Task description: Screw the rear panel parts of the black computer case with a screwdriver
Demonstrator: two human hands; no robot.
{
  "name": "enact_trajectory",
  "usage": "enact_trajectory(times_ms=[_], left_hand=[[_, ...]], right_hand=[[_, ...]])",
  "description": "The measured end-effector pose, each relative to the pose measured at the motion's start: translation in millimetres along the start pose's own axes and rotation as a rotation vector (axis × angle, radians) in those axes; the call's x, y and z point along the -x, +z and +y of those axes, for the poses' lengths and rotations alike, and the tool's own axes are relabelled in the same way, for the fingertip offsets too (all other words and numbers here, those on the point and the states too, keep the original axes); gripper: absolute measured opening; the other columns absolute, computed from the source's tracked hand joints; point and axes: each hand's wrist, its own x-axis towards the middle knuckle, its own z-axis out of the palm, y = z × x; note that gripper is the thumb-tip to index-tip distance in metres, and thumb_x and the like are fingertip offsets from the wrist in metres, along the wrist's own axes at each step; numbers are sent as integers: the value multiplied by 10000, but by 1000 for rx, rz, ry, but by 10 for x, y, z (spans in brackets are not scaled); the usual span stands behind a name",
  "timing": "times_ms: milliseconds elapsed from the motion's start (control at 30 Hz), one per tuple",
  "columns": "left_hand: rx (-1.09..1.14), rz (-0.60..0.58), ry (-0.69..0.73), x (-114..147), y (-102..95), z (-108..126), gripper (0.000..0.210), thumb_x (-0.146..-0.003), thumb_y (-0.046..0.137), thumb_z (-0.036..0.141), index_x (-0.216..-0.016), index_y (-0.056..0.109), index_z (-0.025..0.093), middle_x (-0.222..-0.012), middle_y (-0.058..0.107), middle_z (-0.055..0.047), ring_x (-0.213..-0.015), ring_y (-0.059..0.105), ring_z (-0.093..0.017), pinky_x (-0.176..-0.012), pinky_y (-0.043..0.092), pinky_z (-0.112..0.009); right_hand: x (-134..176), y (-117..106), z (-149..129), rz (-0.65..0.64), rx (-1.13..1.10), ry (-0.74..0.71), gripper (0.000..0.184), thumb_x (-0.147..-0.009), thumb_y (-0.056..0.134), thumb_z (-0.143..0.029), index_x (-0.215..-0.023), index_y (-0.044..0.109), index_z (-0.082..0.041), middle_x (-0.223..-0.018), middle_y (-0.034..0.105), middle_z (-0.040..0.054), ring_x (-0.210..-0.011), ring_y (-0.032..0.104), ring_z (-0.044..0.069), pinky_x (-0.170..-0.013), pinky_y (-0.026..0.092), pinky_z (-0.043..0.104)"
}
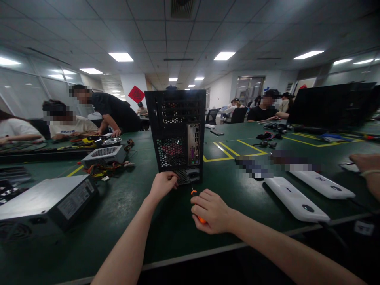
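Note:
A black computer case (151, 118) stands upright on the green table, its back panel facing me. Low in that panel sits a power supply (184, 177) with a mesh grille and a power socket. My left hand (164, 186) is at the case's lower left corner, fingers bent and pinched against the power supply's edge; what they hold, if anything, is hidden. My right hand (212, 211) is wrapped round an orange-handled screwdriver (202, 219). Its thin shaft points up toward the area just below the power socket; whether the tip touches is unclear.
A loose power supply (44, 198) lies at the left, with another power supply (105, 153) and its cables behind. Two white power banks (297, 200) lie at the right. Beyond them are dark cables (268, 136) and a black monitor (323, 107). Another person's hand (369, 166) reaches in far right.

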Motion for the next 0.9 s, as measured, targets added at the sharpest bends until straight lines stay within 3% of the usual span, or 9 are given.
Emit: enact_trajectory(times_ms=[67, 167, 267, 367, 633, 800, 900], left_hand=[[10, -1, -13, -5, -2, -2, 224, -711, 389, 197, -775, 598, 149, -595, 627, -12, -488, 587, -100, -503, 437, -187], [23, -14, -31, -10, -14, 2, 223, -710, 393, 191, -775, 601, 139, -588, 627, -19, -481, 587, -101, -499, 439, -188], [46, -37, -47, -13, -36, 8, 227, -709, 392, 193, -772, 602, 133, -575, 624, -24, -467, 584, -105, -470, 434, -188], [71, -54, -53, -13, -61, 10, 232, -706, 391, 201, -772, 601, 127, -565, 622, -28, -461, 584, -107, -452, 427, -186], [120, -104, -93, -1, -115, 45, 252, -709, 387, 206, -814, 597, 113, -574, 626, -43, -453, 582, -112, -395, 386, -164], [128, -91, -144, -11, -142, 60, 245, -698, 395, 197, -797, 598, 102, -561, 622, -46, -438, 571, -108, -389, 377, -164], [119, -82, -131, -9, -140, 54, 251, -694, 392, 195, -807, 598, 107, -559, 621, -40, -437, 566, -103, -401, 383, -168]], right_hand=[[-14, -7, 2, -7, -8, 16, 178, -756, 441, -334, -758, 509, -169, -817, 553, 50, -693, 475, 148, -624, 358, 296], [-10, -10, 7, 48, -7, 165, 312, -747, 446, -415, -874, 505, -136, -942, 520, 103, -736, 481, 161, -606, 364, 278], [15, 4, 11, 91, 33, 297, 344, -733, 446, -412, -904, 503, -119, -793, 528, 77, -672, 465, 162, -589, 347, 291], [37, 14, 13, 84, 31, 275, 266, -729, 437, -329, -880, 513, -125, -661, 508, 27, -592, 425, 140, -575, 322, 291], [-11, -48, -6, -32, 51, 142, 148, -694, 469, -312, -680, 537, -181, -720, 476, 43, -681, 395, 164, -604, 292, 308], [5, 19, 4, 47, 23, 288, 304, -747, 439, -393, -883, 522, -134, -707, 514, 45, -639, 427, 150, -603, 316, 296], [11, 29, 13, 34, 0, 279, 216, -727, 462, -299, -863, 513, -139, -702, 522, 33, -617, 426, 134, -593, 319, 277]])
